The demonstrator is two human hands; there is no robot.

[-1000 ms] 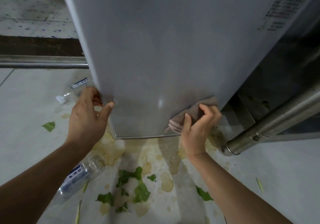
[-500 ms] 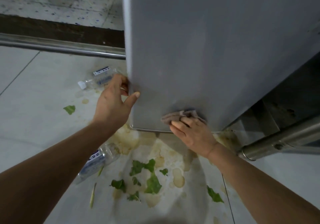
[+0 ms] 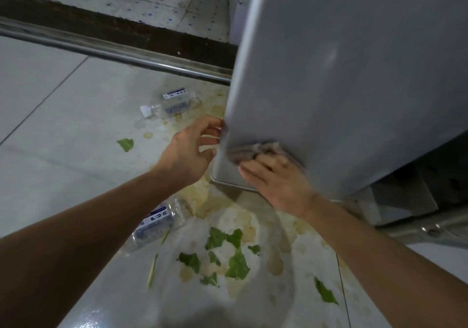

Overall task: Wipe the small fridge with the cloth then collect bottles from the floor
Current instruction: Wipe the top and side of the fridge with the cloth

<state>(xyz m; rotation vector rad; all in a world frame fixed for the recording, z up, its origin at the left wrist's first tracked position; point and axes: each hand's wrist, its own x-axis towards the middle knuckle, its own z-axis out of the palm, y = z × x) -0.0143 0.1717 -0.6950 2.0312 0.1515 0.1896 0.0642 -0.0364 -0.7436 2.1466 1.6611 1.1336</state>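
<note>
Both forearms extend forward. Left hand: fingers curled, tips touching the fridge edge. Right hand: palm down, fingers straight, pressing the cloth flat; motion-blurred.

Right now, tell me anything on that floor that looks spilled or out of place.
Plenty. Two plastic bottles lie on their sides: one beyond the left hand, one under that forearm. Torn green leaves are scattered over yellowish dried puddles on the tiles below the fridge.
</note>
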